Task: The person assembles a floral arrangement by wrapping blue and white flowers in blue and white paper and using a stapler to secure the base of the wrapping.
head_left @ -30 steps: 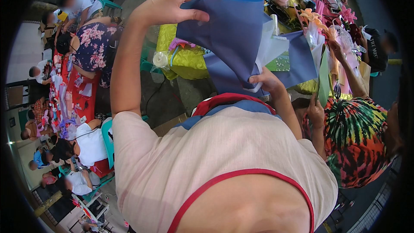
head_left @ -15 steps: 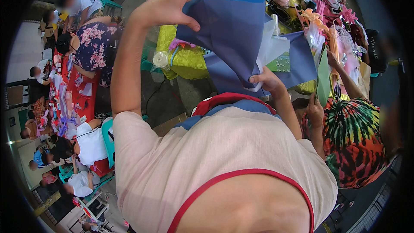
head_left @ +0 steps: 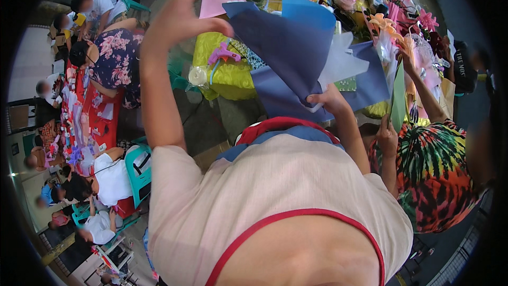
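A dark blue sheet of wrapping paper point(head_left: 286, 42) is folded into a cone around white translucent tissue paper point(head_left: 344, 61). My right hand point(head_left: 332, 99) pinches the narrow base of this bundle just beyond my waist. Raised at the upper left, my left hand point(head_left: 185, 16) has its fingers spread and thumb apart, beside the bundle's upper left corner and holding nothing. A brighter blue part point(head_left: 309, 15) shows at the cone's top edge. Another dark blue sheet point(head_left: 370, 69) lies flat beneath, on the table.
The table wears a yellow-green cloth point(head_left: 233, 80). On it are a pink-purple glue gun point(head_left: 224, 53), a roll of clear tape point(head_left: 198, 76) and several artificial flowers point(head_left: 385, 24). Close on my right, a person in a tie-dye shirt point(head_left: 436, 164) holds a green sheet point(head_left: 398, 98).
My left hand has let go of the blue paper's upper corner and moved up and left, its fingers opening. The bundle has tilted slightly, uncovering the glue gun. My right hand keeps its grip.
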Tool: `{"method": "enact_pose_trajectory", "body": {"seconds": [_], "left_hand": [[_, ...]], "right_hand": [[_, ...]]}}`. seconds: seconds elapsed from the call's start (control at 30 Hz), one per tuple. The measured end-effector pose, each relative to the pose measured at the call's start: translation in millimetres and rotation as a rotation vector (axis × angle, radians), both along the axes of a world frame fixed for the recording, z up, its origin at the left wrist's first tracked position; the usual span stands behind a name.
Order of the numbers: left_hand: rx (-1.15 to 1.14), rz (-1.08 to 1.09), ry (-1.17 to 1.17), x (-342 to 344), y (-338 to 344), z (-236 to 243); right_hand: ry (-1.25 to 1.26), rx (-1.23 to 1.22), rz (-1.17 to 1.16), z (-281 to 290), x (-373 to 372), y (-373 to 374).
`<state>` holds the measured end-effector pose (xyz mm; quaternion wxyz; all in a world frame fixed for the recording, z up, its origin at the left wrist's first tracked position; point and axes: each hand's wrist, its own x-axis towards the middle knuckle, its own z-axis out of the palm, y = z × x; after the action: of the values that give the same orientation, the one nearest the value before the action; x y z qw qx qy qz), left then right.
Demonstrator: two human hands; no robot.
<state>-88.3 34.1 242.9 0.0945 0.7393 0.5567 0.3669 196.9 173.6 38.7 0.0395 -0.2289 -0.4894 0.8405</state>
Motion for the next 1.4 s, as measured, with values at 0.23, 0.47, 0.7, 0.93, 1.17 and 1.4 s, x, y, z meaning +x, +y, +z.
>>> {"method": "enact_pose_trajectory", "body": {"seconds": [0.23, 0.47, 0.7, 0.93, 1.17, 1.4], "left_hand": [[0.903, 0.261, -1.172, 19, -57, -106], [0.245, 0.168, -2.143, 93, -28, -178], [0.065, 0.369, -1.991, 62, -70, -158], [-0.038, 0.521, -1.662, 63, -84, -155], [0.061, 0.823, -1.361, 56, -91, -155], [0.470, 1.020, -1.444, 51, -104, -182]], "right_hand": [[-0.161, 0.635, -0.055, 28, 0, 4], [0.055, 1.412, -0.399, 10, -19, -5], [-0.014, 1.295, -0.464, 20, -16, -8], [0.040, 1.493, -0.457, 18, -15, -5], [-0.014, 1.493, -0.507, 15, -9, 0], [-0.035, 1.235, -0.851, -3, 17, 40]]}}
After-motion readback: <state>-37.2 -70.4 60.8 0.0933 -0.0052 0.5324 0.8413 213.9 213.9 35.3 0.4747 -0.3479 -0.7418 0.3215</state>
